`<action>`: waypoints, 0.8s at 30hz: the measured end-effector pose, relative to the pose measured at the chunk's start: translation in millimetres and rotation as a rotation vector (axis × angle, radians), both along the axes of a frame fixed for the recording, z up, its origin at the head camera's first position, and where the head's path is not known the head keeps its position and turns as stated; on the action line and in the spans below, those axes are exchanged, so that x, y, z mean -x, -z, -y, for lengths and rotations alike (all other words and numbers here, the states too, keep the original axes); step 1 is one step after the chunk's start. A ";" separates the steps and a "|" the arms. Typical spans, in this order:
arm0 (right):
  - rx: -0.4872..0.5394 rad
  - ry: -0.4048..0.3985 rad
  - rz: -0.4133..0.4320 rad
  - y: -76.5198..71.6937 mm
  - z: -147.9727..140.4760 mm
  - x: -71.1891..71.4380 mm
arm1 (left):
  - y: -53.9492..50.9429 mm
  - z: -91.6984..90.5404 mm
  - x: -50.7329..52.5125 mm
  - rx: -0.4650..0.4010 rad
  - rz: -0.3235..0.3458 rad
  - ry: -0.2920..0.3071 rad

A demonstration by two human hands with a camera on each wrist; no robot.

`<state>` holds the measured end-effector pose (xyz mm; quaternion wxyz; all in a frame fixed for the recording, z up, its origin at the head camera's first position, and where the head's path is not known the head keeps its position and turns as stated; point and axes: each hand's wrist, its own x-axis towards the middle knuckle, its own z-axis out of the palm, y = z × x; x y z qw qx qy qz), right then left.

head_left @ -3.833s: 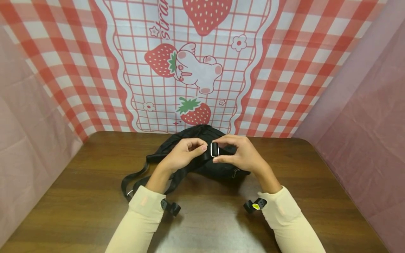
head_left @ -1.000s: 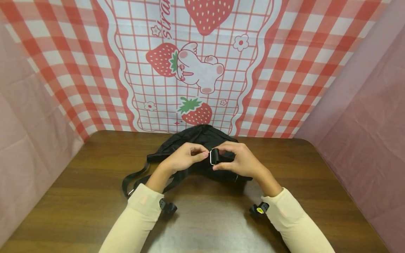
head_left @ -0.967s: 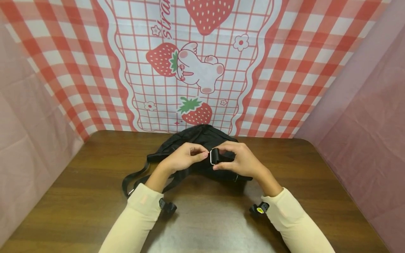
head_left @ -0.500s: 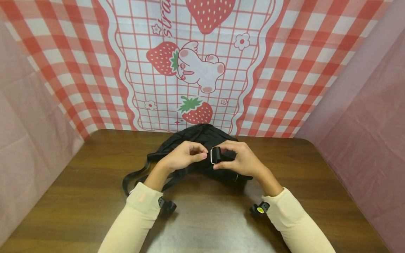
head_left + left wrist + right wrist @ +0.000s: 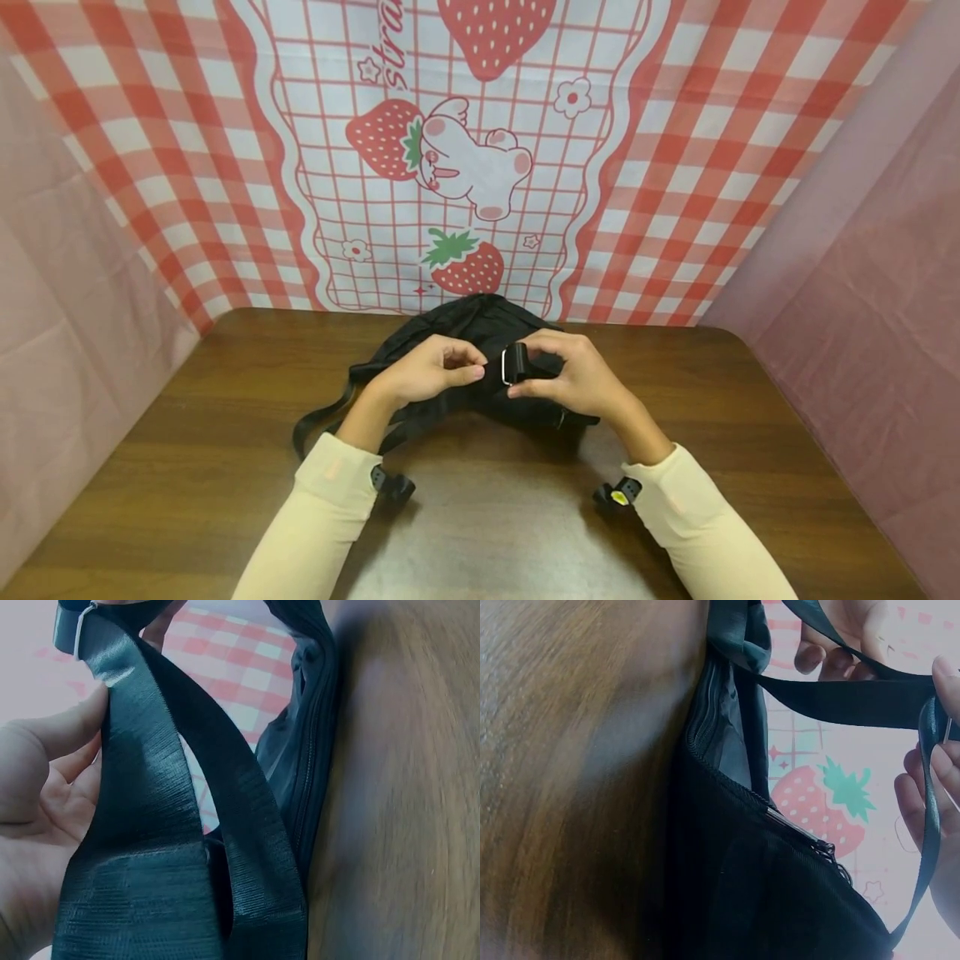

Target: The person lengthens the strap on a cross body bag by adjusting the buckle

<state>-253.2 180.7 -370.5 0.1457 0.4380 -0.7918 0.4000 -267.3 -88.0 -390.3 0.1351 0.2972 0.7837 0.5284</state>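
A black bag lies on the table, its strap raised in front of it. In the head view my left hand pinches the strap edge between thumb and fingertips, just left of a silver metal slide buckle. My right hand grips that buckle from the right, thumb below and fingers above. A rounded loop of webbing stands up through the buckle. From the right wrist view, the right-hand fingers partly cover the buckle, and strap lengths run toward the bag.
A zipper with a metal pull runs along the bag. Another strap length trails left across the brown wooden table. Behind the table hangs a red-and-white strawberry cloth; pink curtains flank it.
My left hand has shifted slightly left, away from the buckle. The right hand and buckle have moved slightly right, and the webbing loop stands out rounder. The trailing strap's metal piece is now hidden.
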 end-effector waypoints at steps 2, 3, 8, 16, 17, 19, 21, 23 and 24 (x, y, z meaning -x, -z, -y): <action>-0.003 0.006 0.010 0.1 -0.3 -0.3 | -1.1 -1.7 -0.8 -0.004 -0.002 0.002; -0.005 0.008 0.015 0.3 -0.2 -0.5 | -1.5 -2.8 -1.1 -0.008 -0.002 0.005; -0.013 0.010 0.038 0.9 -0.4 -0.7 | -1.2 -5.2 -2.3 -0.042 0.017 0.022; -0.009 -0.014 0.044 0.3 2.9 -2.3 | -0.3 -9.0 -4.8 -0.146 0.064 0.042; -0.008 -0.017 0.044 0.2 3.4 -2.5 | -0.5 -9.7 -4.9 -0.154 0.069 0.044; -0.001 -0.020 0.045 -0.6 3.6 -3.1 | -0.1 -9.4 -4.1 -0.152 0.069 0.039; 0.011 -0.017 0.045 -1.5 3.0 -3.2 | 0.8 -7.2 -2.6 -0.131 0.065 0.024; 0.025 -0.013 0.045 -2.5 2.0 -3.2 | 2.0 -3.8 -1.5 -0.109 0.058 0.012; 0.030 -0.010 0.047 -3.1 1.4 -3.2 | 2.8 -2.1 -0.9 -0.098 0.054 0.006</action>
